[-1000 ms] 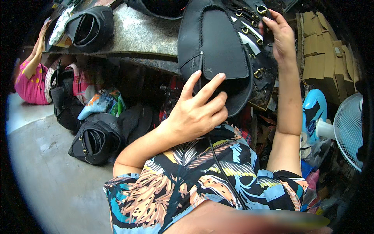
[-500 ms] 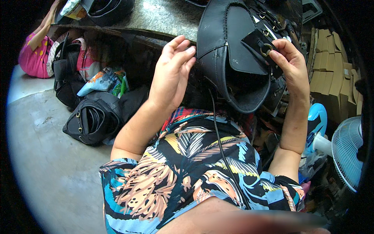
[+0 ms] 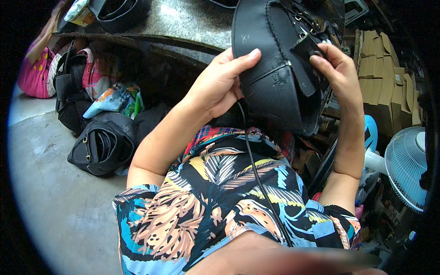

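Observation:
In front of me, at the table's near edge, a black leather bag [image 3: 261,50] is held up and tilted. Coarse stitching runs along its side seam, and its mouth gapes toward me. My left hand [image 3: 222,80] is closed on the bag's left side, thumb on top and the other fingers hidden beneath. On the right, my right hand [image 3: 340,68] pinches a short black leather strap [image 3: 305,48] at the bag. Brass-coloured buckle fittings show beyond the strap. The bag's inside is mostly dark.
A grey stone-topped table [image 3: 183,20] carries another black leather piece [image 3: 121,16]. Finished-looking black bags [image 3: 103,142] lie on the floor at left, near a person in pink [image 3: 36,73]. Cardboard [image 3: 382,78] and a fan [image 3: 408,167] stand at right. A black cord [image 3: 256,169] hangs before me.
My left hand has moved right and closed on the bag's side. The bag has turned, so its side faces me more and its mouth looks narrower. My right hand stays at the strap.

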Demonstrator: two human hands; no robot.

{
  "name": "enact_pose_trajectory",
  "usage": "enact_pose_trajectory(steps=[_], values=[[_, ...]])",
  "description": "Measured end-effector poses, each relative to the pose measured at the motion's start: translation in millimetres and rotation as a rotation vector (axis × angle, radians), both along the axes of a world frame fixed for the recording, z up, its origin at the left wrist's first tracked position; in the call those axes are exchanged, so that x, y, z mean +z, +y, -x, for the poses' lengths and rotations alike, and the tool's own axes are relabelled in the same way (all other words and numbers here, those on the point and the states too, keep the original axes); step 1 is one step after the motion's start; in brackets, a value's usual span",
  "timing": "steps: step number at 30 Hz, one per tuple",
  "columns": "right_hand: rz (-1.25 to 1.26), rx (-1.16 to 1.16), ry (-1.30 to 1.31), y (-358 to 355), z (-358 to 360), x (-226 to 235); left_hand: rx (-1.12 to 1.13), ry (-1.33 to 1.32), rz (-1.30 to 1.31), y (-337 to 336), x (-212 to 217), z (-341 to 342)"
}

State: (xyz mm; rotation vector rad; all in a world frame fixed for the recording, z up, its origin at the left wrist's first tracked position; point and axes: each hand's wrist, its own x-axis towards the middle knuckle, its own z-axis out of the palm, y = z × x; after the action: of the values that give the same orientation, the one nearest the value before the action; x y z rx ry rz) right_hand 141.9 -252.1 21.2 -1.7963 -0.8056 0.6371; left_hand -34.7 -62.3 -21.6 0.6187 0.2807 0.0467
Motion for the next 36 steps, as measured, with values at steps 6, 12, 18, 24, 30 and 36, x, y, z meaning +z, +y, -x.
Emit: enact_pose_trajectory(steps=[6,12,18,24,30,36], values=[[-0.079,0.189,0.047,0,-1,36,0.151,-0.142,-0.267,2,6,-16],[-0.108,0.126,-0.031,7,-3,19,0.431,-0.25,-0.742,16,-6,-28],[-0.248,0.136,-0.069,9,1,-5,0.554,-0.004,-1.761,51,-13,-29],[-0.298,0.025,-0.173,16,9,-22,0.784,-0.593,-1.971,20,13,-29],[-0.289,0.032,-0.119,17,17,-32,0.715,-0.599,-1.828,7,14,-42],[-0.328,0.015,-0.125,21,24,-37,0.492,-0.459,-1.633,14,10,-41]])
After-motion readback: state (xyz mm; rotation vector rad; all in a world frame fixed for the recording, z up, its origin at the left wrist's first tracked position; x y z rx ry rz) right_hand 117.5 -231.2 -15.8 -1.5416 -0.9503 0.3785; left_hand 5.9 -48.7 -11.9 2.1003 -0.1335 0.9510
